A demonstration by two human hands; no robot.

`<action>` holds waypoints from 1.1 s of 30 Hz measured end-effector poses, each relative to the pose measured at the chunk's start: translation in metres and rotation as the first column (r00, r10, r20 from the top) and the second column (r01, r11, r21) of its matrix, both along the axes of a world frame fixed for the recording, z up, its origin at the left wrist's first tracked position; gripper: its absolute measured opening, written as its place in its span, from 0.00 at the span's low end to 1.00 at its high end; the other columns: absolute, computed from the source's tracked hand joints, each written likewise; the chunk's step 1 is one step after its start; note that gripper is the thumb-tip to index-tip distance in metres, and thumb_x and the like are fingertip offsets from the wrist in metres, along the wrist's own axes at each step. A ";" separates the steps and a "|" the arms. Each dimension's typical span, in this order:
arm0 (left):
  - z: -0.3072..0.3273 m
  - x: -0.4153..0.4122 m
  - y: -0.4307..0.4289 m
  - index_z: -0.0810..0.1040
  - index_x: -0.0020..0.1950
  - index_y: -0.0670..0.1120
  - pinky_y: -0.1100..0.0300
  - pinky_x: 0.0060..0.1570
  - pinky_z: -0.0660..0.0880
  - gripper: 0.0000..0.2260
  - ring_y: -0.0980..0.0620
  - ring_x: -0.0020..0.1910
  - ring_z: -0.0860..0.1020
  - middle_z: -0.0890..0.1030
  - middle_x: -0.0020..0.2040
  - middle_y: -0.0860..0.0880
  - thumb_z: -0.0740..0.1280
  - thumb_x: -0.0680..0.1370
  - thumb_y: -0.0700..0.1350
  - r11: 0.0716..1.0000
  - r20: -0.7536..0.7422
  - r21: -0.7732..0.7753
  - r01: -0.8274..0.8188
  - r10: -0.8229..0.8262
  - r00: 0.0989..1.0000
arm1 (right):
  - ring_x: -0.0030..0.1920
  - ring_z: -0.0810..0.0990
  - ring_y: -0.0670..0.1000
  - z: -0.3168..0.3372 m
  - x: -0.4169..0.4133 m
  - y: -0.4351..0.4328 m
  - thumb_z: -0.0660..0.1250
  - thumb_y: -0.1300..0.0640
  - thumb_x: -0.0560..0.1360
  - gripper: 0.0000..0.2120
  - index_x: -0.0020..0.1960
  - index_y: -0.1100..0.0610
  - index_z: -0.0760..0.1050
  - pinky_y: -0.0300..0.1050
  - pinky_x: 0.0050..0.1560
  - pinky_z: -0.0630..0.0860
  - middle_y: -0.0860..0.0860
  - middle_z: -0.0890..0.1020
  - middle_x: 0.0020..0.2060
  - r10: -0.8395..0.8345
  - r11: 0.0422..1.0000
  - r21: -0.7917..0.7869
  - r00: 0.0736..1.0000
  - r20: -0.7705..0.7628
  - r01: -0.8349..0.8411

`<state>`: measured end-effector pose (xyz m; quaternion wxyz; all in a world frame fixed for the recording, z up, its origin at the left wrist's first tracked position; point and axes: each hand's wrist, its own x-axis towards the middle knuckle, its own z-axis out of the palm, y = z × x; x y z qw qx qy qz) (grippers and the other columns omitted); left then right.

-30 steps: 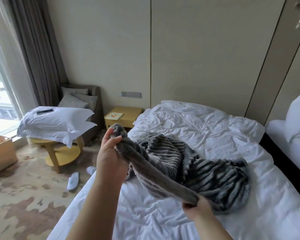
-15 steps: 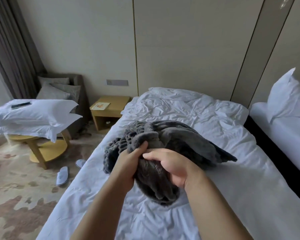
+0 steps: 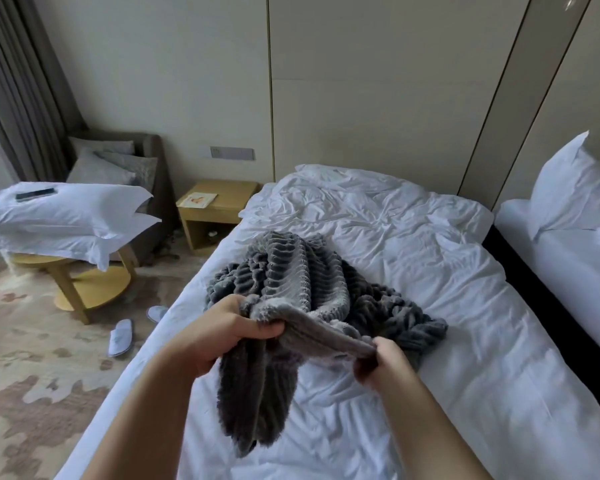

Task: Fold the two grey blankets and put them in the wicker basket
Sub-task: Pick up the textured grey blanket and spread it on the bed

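Grey plush, ribbed: the blanket [image 3: 309, 282] sits mostly as a heap mid-way up the bed [image 3: 447, 265], with its near end lifted toward the camera. Left hand [image 3: 229, 329] has its fingers curled round a bunched bit of the hem. Right hand [image 3: 383, 360] pinches the same hem further along. A short run of edge is taut between them, and a dark flap hangs below the left hand.

Step looks like edge-finding before the first fold:
- walk both hands outward along the hem until each hits a corner, without dropping the pinch
- the left-hand wad hides the actual corner, so thin that bunch out first
- the hanging flap may be a doubled layer, so check before folding
- lift and shake so the heap unrolls, lay it flat on the sheet, then halve it
- pile looks slippery and heavy, so grip the seam rather than the fluff

Only one blanket is identifiable; I can't tell if a second is buried in the heap. The wicker basket is not in view.

Versus 0.5 s ago:
- the hands were nearly touching then, buried in one wad; now they are apart with hem stretched between them
- the heap showed mostly its smooth side with a point out to the right; now it is ribbed side up and more spread

1 s ago the left hand was raised high with a much longer span
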<state>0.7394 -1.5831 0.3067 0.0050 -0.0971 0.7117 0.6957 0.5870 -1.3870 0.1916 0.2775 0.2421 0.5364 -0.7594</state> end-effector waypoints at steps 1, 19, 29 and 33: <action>-0.002 0.002 -0.006 0.85 0.43 0.42 0.59 0.43 0.80 0.12 0.46 0.43 0.84 0.85 0.45 0.40 0.80 0.62 0.42 0.998 0.031 -0.049 -0.037 0.039 0.999 | 0.35 0.72 0.58 -0.001 0.000 0.004 0.53 0.65 0.79 0.11 0.40 0.60 0.68 0.48 0.53 0.78 0.55 0.70 0.33 -0.034 0.997 0.063 0.999 -0.031 0.036; -0.040 -0.035 0.060 0.82 0.41 0.38 0.56 0.40 0.72 0.12 0.50 0.38 0.74 0.79 0.37 0.45 0.67 0.79 0.45 0.995 -0.052 -0.064 -0.078 0.075 0.996 | 0.33 0.78 0.50 0.086 0.014 0.023 0.64 0.45 0.76 0.16 0.47 0.58 0.76 0.43 0.37 0.76 0.52 0.78 0.33 0.517 0.855 0.070 0.832 -0.201 -0.515; -0.047 -0.033 0.064 0.80 0.36 0.48 0.63 0.35 0.68 0.10 0.53 0.36 0.71 0.75 0.35 0.51 0.69 0.76 0.49 0.952 0.022 -0.161 0.259 -0.259 0.966 | 0.31 0.80 0.50 0.002 0.020 0.039 0.59 0.72 0.73 0.12 0.37 0.60 0.74 0.44 0.43 0.79 0.57 0.78 0.34 0.148 0.986 -0.076 0.988 -0.042 -0.151; -0.051 -0.038 0.039 0.82 0.46 0.42 0.63 0.35 0.77 0.08 0.49 0.41 0.78 0.80 0.45 0.42 0.69 0.77 0.47 0.861 0.118 0.251 -0.442 0.426 0.897 | 0.34 0.73 0.53 0.027 -0.006 0.052 0.55 0.70 0.63 0.09 0.33 0.57 0.66 0.45 0.46 0.75 0.53 0.72 0.34 -0.331 0.878 -0.377 0.943 -0.031 0.295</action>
